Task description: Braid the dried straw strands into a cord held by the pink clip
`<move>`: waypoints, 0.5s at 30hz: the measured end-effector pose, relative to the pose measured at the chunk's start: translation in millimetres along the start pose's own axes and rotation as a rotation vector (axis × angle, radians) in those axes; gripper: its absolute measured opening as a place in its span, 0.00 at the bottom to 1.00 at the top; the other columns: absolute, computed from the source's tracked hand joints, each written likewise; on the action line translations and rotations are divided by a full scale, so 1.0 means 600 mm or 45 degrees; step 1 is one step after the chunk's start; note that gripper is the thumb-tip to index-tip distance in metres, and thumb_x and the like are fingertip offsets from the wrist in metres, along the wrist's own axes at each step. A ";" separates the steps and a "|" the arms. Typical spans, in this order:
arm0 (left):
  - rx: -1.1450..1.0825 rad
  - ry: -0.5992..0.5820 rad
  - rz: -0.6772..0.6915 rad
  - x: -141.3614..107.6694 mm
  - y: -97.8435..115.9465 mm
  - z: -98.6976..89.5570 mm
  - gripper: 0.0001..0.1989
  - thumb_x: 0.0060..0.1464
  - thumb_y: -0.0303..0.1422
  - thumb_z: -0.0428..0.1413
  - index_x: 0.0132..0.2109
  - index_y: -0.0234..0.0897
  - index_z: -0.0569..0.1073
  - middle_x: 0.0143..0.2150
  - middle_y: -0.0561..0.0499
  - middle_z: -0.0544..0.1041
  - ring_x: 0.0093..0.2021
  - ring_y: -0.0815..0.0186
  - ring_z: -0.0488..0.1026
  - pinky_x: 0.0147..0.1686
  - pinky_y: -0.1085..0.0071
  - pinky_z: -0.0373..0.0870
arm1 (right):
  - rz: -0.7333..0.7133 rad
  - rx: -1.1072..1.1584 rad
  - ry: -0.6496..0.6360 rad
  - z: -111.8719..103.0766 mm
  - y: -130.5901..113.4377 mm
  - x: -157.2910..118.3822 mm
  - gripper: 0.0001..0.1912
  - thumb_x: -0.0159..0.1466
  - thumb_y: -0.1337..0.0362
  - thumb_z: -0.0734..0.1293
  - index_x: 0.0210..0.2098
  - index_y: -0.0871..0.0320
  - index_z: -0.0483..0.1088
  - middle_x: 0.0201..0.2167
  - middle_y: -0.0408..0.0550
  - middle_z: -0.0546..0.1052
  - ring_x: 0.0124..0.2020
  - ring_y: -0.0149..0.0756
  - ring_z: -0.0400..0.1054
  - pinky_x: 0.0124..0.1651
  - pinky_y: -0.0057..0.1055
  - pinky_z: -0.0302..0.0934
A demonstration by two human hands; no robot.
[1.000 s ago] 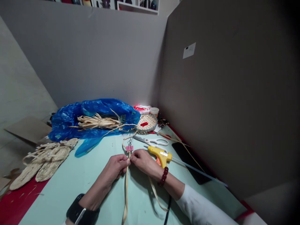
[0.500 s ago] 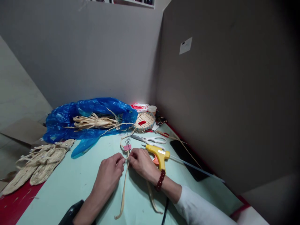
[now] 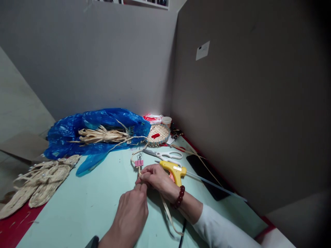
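Note:
A thin strip of raffia (image 3: 140, 171), twisted or braided, runs down from a pink binder clip (image 3: 139, 163) on the table. Just below the clip, my right hand (image 3: 158, 179) pinches the raffia between thumb and fingers. My left hand (image 3: 133, 208) is closed right beside it, its fingertips at the strands and partly hidden by the knuckles. A loose raffia tail (image 3: 169, 215) hangs from under my right hand toward the table's front. Touching distance from my right hand lies a yellow glue gun (image 3: 176, 169) with a long clear glue stick (image 3: 214, 186).
White-handled scissors (image 3: 165, 154) lie behind the glue gun, near a woven basket (image 3: 164, 136) holding a red item. A raffia bundle (image 3: 103, 134) rests on a blue plastic bag (image 3: 74, 127). Woven slippers (image 3: 49, 179) are at left, a black phone-like slab (image 3: 207, 179) at right.
My left hand has moved right and nearer me, against my right hand. The strand that hung down between my hands is now out of sight. The right hand has shifted slightly.

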State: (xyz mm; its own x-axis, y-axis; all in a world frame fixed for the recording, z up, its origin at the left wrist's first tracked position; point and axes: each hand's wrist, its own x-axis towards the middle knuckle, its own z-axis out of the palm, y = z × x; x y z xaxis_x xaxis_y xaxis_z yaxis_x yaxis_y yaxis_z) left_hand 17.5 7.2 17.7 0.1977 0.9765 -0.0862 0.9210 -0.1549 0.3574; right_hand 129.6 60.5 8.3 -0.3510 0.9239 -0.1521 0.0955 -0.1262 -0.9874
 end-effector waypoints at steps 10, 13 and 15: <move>-0.830 0.005 -0.187 0.056 -0.073 -0.019 0.14 0.48 0.45 0.48 0.35 0.38 0.65 0.18 0.57 0.67 0.17 0.66 0.63 0.20 0.71 0.59 | -0.031 -0.131 0.053 -0.003 0.013 0.007 0.03 0.54 0.70 0.62 0.26 0.61 0.67 0.16 0.38 0.64 0.19 0.25 0.53 0.21 0.23 0.44; -1.018 -0.118 -0.151 0.065 -0.073 -0.011 0.16 0.44 0.46 0.51 0.31 0.37 0.66 0.16 0.59 0.63 0.14 0.71 0.56 0.16 0.74 0.54 | -0.051 -0.252 0.076 -0.008 0.013 0.008 0.04 0.55 0.71 0.62 0.28 0.61 0.69 0.15 0.37 0.64 0.19 0.25 0.56 0.23 0.22 0.47; -1.072 -0.125 -0.123 0.068 -0.074 -0.014 0.15 0.41 0.44 0.55 0.28 0.35 0.69 0.18 0.56 0.67 0.15 0.73 0.55 0.17 0.74 0.52 | -0.073 -0.331 0.079 -0.011 0.012 0.009 0.05 0.56 0.71 0.62 0.28 0.61 0.70 0.16 0.38 0.66 0.19 0.26 0.57 0.24 0.23 0.48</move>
State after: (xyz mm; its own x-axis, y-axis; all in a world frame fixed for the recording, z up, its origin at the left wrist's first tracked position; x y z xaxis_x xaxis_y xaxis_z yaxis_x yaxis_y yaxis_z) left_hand -18.2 55.2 6.0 0.1952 0.9561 -0.2184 0.3861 0.1298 0.9133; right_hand 134.3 66.9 0.9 -0.3057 0.9483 -0.0854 0.3161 0.0164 -0.9486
